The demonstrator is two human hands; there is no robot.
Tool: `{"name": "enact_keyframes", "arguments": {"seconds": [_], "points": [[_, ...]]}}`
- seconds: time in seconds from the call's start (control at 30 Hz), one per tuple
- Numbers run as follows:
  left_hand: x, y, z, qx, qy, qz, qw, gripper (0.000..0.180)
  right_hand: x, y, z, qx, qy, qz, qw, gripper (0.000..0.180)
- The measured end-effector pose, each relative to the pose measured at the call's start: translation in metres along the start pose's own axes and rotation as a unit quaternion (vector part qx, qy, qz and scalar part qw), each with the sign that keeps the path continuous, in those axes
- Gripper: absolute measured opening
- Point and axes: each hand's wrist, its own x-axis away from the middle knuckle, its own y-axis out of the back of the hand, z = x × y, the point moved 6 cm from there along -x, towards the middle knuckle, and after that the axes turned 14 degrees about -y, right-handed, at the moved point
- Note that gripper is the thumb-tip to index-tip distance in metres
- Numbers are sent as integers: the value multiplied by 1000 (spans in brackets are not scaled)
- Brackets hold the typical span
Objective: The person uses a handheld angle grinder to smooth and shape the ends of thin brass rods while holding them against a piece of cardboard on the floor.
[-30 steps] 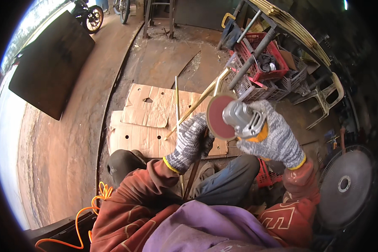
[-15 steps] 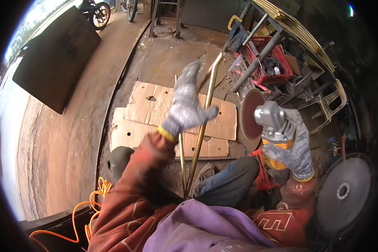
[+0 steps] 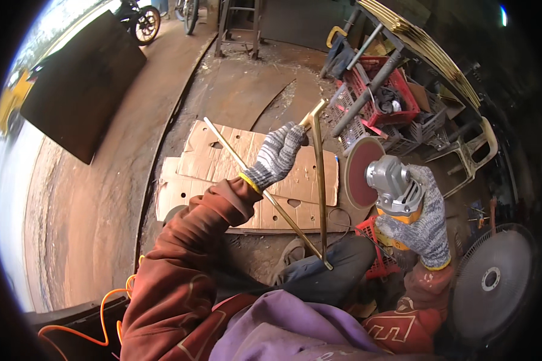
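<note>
My left hand (image 3: 277,157), in a grey knitted glove with a yellow cuff, is closed around the upper part of a brass-coloured metal tube frame (image 3: 320,180). One tube runs down towards my knee. A thinner tube (image 3: 224,143) slants beneath my left wrist, and its lower end lies by my leg. To the right, my gloved right hand (image 3: 426,219) grips an angle grinder (image 3: 388,174) with a grey head and a yellow body. Its reddish-brown abrasive disc (image 3: 363,171) faces the frame but stands apart from it. I cannot tell whether the disc is spinning.
Flattened cardboard (image 3: 190,180) lies on the floor under the frame. Red crates (image 3: 412,108) and a metal rack (image 3: 373,84) stand at the far right. A round fan grille (image 3: 473,289) is near my right elbow. An orange cable (image 3: 105,307) loops at lower left.
My left hand has gone from outstretched fingers to a closed grip on the tube frame. The frame has turned, and its tubes now cross at a wider angle. The grinder has barely moved.
</note>
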Motion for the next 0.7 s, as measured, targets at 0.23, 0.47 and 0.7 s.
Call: {"name": "enact_keyframes", "arguments": {"seconds": [0.23, 0.47, 0.7], "points": [[11, 7, 0, -42, -9, 48, 998, 41, -25, -30, 32, 107, -13, 74, 991, 81], [6, 3, 11, 54, 91, 53, 993, 41, -34, -41, 32, 179, 10, 98, 979, 80], [1, -3, 5, 7, 7, 36, 999, 44, -49, -46, 47, 210, 8, 110, 972, 80]]}}
